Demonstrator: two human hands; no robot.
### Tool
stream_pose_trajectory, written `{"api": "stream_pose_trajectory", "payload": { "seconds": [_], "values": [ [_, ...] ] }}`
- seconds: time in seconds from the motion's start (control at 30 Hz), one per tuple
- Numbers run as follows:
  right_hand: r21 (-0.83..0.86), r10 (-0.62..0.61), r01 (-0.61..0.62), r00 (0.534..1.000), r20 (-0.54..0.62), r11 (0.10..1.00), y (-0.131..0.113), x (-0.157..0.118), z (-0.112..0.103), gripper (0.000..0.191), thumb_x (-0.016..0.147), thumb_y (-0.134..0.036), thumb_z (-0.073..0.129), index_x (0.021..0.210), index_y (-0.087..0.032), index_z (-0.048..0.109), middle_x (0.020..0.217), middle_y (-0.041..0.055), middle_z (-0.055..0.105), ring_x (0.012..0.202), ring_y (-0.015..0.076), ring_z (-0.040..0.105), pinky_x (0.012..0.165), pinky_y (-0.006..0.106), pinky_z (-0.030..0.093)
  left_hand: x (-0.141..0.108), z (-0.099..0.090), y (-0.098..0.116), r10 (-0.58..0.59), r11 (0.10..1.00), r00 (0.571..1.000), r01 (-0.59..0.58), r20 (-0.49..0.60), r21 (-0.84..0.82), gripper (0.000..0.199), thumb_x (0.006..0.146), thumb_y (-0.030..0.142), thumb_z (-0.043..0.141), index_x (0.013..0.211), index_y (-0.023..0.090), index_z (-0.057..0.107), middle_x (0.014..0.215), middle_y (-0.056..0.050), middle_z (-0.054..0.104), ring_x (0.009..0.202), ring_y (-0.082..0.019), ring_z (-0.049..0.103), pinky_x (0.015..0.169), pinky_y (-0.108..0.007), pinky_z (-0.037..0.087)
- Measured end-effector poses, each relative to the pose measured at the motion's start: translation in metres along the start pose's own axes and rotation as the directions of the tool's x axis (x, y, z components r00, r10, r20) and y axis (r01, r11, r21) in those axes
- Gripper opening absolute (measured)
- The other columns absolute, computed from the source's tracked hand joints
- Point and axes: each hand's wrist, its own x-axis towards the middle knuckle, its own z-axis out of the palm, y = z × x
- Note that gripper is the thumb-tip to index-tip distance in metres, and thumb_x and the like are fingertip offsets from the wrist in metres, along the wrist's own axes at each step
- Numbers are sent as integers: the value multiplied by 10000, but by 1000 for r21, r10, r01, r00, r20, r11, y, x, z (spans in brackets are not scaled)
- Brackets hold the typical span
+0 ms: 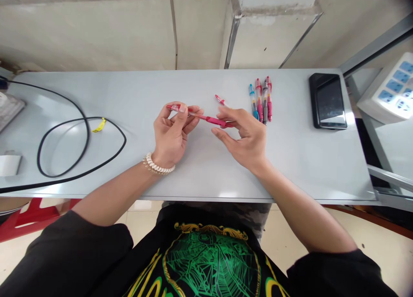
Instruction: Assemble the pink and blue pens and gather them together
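My left hand (172, 131), with a pearl bracelet on the wrist, pinches the clear barrel end of a red pen (201, 115) above the grey table (306, 159). My right hand (245, 133) grips the pen's red grip end between thumb and fingers. The pen spans the gap between both hands. A small red pen part (220, 100) lies on the table just behind my right hand. Several assembled pens (262, 100), blue and red, lie side by side to the right of my right hand.
A black phone (328, 100) lies face up at the right. A black cable (77, 146) with a yellow tag loops over the left of the table. A white power strip (392, 88) sits beyond the right edge. A concrete wall runs behind.
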Motion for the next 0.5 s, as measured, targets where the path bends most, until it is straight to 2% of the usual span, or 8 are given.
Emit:
{"api": "stream_pose_trajectory", "payload": {
  "seconds": [0.1, 0.17, 0.2, 0.23, 0.3, 0.37, 0.43, 0.5],
  "values": [
    [48, 78, -79, 997, 16, 996, -2, 0, 0, 131, 1011, -298, 675, 1022, -249, 796, 848, 9, 739, 723, 129, 700, 703, 302, 644, 0, 0, 0, -22, 1000, 1000, 22, 0, 4, 308, 870, 419, 861, 926, 233, 622, 979, 2, 812, 992, -176, 814, 897, -261, 666],
    [52, 35, -35, 999, 5, 998, -3, 0, 0, 111, 982, -293, 712, 938, -249, 803, 920, 29, 745, 825, 152, 717, 747, 319, 646, 0, 1, 0, -33, 999, 999, 33, 3, 1, 311, 866, 414, 865, 913, 231, 618, 974, 3, 810, 985, -173, 813, 909, -265, 664],
    [61, 27, -27, 1000, -1, 998, -4, 0, 0, 74, 950, -305, 755, 972, -256, 805, 1008, 42, 750, 915, 172, 726, 795, 340, 652, -1, 1, 1, -32, 999, 999, 32, 4, -3, 314, 865, 414, 867, 908, 231, 615, 973, 3, 809, 989, -173, 812, 915, -267, 663],
    [80, 49, -49, 999, 1, 996, -4, 0, 0, 125, 930, -322, 779, 1040, -265, 802, 1062, 47, 747, 961, 184, 727, 821, 354, 656, -1, 1, 1, -30, 1000, 1000, 30, 4, -6, 318, 864, 417, 867, 903, 231, 612, 972, 4, 808, 994, -173, 811, 917, -268, 662],
    [126, 153, -157, 987, 41, 979, -4, 0, 0, 201, 959, -354, 746, 1136, -269, 785, 988, 34, 747, 870, 167, 726, 772, 343, 661, 0, 1, 1, -31, 1000, 1000, 31, 3, 0, 328, 864, 428, 865, 897, 230, 606, 971, 3, 807, 994, -174, 811, 912, -268, 662],
    [144, 192, -201, 979, 72, 969, -4, 0, 0, 157, 989, -350, 705, 1069, -256, 801, 905, 23, 735, 801, 148, 709, 741, 326, 654, 0, 1, 1, -40, 999, 999, 40, -1, 13, 333, 867, 439, 860, 897, 232, 601, 970, 2, 806, 986, -175, 810, 911, -272, 661],
    [153, 154, -164, 985, 76, 975, -5, -1, 0, 110, 948, -338, 759, 978, -248, 814, 1041, 49, 738, 939, 169, 720, 828, 343, 655, 0, 1, 1, -48, 999, 999, 48, -5, 18, 332, 872, 441, 854, 900, 234, 596, 971, 0, 804, 984, -175, 809, 921, -280, 659],
    [193, 152, -167, 984, 88, 967, -5, -1, 1, 222, 876, -338, 839, 1082, -263, 803, 1201, 61, 713, 1046, 188, 720, 885, 354, 655, -1, 2, 1, -56, 998, 998, 56, -6, 19, 332, 878, 442, 848, 902, 234, 591, 974, -2, 802, 992, -179, 808, 930, -289, 656]
  ]
}}
